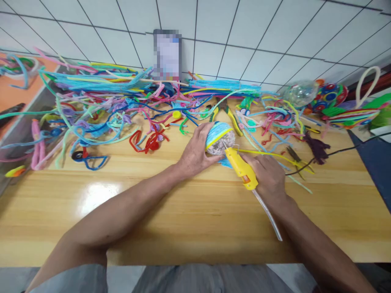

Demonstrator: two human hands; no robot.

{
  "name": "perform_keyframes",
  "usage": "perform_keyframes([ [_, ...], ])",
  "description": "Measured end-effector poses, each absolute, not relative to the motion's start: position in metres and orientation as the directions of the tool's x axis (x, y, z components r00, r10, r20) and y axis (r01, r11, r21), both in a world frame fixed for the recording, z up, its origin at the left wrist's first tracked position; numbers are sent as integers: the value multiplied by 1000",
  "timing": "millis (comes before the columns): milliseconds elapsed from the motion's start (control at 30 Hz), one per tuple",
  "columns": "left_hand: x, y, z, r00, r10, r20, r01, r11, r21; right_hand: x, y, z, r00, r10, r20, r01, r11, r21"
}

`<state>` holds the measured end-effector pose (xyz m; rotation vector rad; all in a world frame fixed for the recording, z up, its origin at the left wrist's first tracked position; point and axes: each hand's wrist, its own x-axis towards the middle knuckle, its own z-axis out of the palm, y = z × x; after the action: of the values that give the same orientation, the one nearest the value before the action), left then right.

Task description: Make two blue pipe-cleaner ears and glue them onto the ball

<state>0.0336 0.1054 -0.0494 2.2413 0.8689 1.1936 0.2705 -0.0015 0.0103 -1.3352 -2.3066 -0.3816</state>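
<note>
My left hand is closed around the left side of a ball, which is wrapped in blue and yellow pipe cleaners on its upper part and shows a bare greyish surface lower down. In my right hand is a yellow hot glue gun, its nozzle touching or very close to the bare part of the ball. A clear glue stick sticks out of the gun's back end. From near the gun's front a yellow pipe cleaner runs off to the right. Fingers of the right hand are partly hidden behind the gun.
Tangled pipe cleaners spread along the wall side of the wooden table. Pliers with yellow handles lie behind the ball. A phone leans on the tiled wall. A clear ball and a black cord are at right.
</note>
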Motion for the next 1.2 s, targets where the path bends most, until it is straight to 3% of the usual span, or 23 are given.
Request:
perform_keyframes([
  [233,34,104,-49,438,717,542,335,-690,642,270,-2,13,-389,760,520,885,465,-18],
  [467,35,104,-49,446,711,543,331,-695,638,272,-1,14,-436,749,499,878,476,54],
  [700,35,103,-48,442,701,560,328,-707,626,274,-3,8,-421,761,494,872,489,-11],
  [767,34,104,-48,444,706,552,327,-701,634,274,-3,5,-359,780,513,875,473,-107],
  [833,34,104,-48,446,711,544,323,-695,643,274,-4,2,-213,838,502,866,399,-299],
  [967,33,104,-47,448,719,531,324,-684,653,278,-5,-5,109,951,288,711,128,-692],
  [1067,33,104,-47,451,721,526,324,-681,656,281,-3,-11,138,976,169,606,52,-794],
  [1200,33,105,-49,444,712,544,313,-692,651,278,2,-20,117,985,124,566,36,-824],
])
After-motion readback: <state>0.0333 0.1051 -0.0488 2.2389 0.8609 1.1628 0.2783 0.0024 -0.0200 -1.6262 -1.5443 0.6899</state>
